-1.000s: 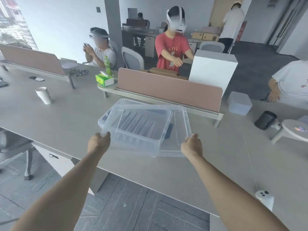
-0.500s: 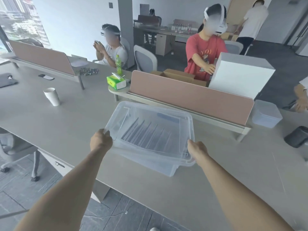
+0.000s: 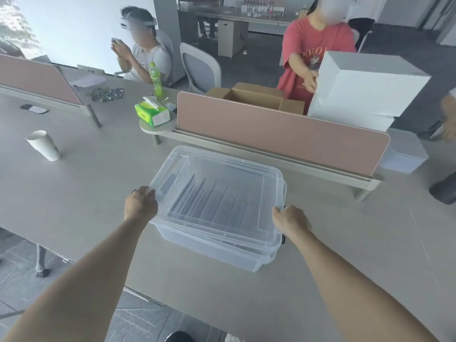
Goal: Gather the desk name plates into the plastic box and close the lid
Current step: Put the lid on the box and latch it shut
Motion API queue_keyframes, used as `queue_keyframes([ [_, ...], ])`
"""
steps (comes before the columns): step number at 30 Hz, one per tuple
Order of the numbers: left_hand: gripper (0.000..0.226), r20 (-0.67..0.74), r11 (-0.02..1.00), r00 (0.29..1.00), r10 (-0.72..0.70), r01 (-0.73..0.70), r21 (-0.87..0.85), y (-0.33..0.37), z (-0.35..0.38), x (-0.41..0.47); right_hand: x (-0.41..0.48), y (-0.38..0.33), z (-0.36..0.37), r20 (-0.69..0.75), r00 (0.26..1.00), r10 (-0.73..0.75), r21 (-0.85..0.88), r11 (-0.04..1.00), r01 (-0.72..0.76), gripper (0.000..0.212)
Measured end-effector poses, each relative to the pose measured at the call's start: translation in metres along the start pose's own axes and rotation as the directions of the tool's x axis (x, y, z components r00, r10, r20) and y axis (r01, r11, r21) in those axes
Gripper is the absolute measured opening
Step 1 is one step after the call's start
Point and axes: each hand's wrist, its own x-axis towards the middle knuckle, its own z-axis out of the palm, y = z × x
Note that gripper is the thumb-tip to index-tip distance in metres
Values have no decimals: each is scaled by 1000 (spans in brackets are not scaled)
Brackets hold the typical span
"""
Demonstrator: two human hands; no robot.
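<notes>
A clear plastic box [image 3: 209, 245] stands on the grey desk in front of me. Its clear lid [image 3: 219, 191] lies over the top of it, roughly lined up with the rim. Through the lid I see several clear name plates [image 3: 209, 203] standing in a row inside. My left hand [image 3: 139, 204] grips the lid's left edge. My right hand [image 3: 290, 219] grips the lid's near right corner, by a dark latch [image 3: 283, 236].
A pink divider screen [image 3: 278, 134] runs just behind the box. A paper cup [image 3: 44, 145] stands at the left, a green tissue pack [image 3: 153, 112] on a small shelf. A white lidded box [image 3: 404, 151] sits at the right. Two people sit beyond the desk.
Both hands have brought the lid from a tilted, offset position down over the box, so that it now sits squarely on the rim.
</notes>
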Motion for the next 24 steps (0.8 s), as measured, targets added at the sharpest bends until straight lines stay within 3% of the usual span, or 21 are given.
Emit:
queue_keyframes([
  [7,34,171,999,984,47,-47,-4,-6,14,28,-19,-8,14,-127,987,96,-149,982,-115,49],
  [12,36,253,996,964,77,-87,27,-10,17,34,-44,-14,29,-190,963,190,-150,964,-220,50],
  [24,34,324,991,943,72,-105,85,-24,16,23,-59,-24,32,-110,961,254,-153,951,-269,37],
])
